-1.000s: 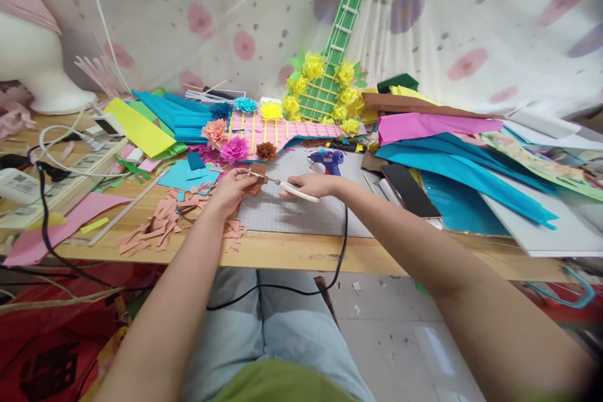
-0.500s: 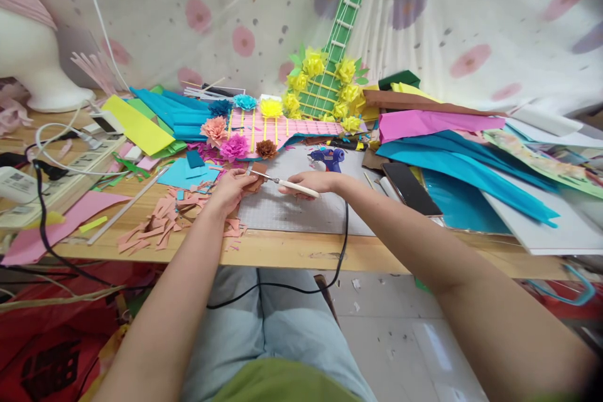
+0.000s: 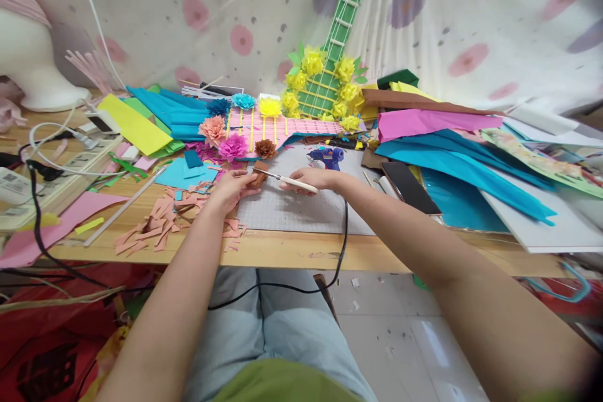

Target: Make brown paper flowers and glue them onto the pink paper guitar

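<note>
Between the fingers of my left hand is a small piece of brown paper. My right hand grips white-handled scissors, whose blades point left and meet the brown paper. Both hands are over a grey cutting mat. Just behind them, a pink paper guitar lies decorated with paper flowers, among them a brown flower and a magenta flower. A blue glue gun rests on the mat behind my right hand.
Salmon paper scraps litter the table left of my left arm. A phone and blue crepe paper lie to the right. A green guitar leans at the back. The black cord hangs over the table edge.
The brown paper has turned in my left fingers and shows more of its face. The scissor blades have shifted slightly with it. The whole view has moved a little.
</note>
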### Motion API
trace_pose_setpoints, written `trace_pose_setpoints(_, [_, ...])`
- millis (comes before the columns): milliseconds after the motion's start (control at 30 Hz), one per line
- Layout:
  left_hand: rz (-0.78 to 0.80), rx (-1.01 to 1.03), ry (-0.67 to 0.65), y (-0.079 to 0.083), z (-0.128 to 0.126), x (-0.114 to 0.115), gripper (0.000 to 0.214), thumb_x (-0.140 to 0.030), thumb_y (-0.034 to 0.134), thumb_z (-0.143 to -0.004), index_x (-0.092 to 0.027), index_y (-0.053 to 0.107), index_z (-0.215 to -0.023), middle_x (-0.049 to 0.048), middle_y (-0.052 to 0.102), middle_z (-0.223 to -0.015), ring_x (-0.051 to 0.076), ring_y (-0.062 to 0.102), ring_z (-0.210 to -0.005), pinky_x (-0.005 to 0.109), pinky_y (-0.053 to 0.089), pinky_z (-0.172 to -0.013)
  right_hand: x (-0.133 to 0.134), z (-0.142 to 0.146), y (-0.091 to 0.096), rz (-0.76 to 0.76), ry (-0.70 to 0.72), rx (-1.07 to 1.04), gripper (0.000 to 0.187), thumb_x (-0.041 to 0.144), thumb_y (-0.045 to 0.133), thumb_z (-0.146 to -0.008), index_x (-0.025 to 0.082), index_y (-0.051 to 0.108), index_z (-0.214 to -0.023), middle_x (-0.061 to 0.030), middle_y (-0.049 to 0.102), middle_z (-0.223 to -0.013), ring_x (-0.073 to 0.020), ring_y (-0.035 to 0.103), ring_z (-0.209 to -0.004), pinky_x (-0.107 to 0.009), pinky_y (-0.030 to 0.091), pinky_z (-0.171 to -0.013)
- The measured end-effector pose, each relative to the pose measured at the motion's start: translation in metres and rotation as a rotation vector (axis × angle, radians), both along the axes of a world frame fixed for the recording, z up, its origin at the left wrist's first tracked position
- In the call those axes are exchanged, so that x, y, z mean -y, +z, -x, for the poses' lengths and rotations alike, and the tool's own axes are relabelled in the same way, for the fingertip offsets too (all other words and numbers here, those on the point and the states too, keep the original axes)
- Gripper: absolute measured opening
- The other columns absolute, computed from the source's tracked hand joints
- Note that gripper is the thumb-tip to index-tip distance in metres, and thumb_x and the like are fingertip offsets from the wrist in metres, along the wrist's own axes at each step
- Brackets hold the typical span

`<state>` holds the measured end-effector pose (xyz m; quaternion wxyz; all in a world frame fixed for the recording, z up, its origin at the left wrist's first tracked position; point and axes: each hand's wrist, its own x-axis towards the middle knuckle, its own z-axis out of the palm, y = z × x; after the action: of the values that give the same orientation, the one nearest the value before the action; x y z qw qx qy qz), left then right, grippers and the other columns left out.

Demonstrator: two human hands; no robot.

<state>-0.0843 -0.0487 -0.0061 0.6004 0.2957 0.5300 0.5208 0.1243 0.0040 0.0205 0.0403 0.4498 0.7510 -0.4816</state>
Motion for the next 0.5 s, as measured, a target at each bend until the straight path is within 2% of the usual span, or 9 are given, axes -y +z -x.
trace_pose_setpoints(200, [0.049,-0.062,0.023,-0.0004,-0.0017,-0.0005,0.051,-0.006,0.078,-0.062,-0.008,0.051,-0.105,0.0116,0.071,-0.084,0.019,0.069,-0.059,0.024,0.055,-0.051,-0.0017,-0.0003,-0.0004,0.011,-0.003,0.029,0.054,0.069,0.062,-0.068,0.017,0.047,-0.065,0.0044,0.047,-0.056,-0.0046,0.042,-0.044,-0.019,0.034,-0.043])
trace_pose_setpoints(500, [0.059,-0.125,0.036,-0.0003,-0.0031,-0.0016,0.021,0.000,0.072,-0.065,-0.007,0.059,-0.080,0.0100,0.071,-0.074,0.016,0.067,-0.055,0.020,0.052,-0.045,-0.0074,0.0040,-0.0043,0.035,0.007,0.058,0.052,0.066,0.064,-0.068,0.017,0.049,-0.064,0.0043,0.046,-0.054,-0.0053,0.043,-0.043,-0.020,0.034,-0.041])
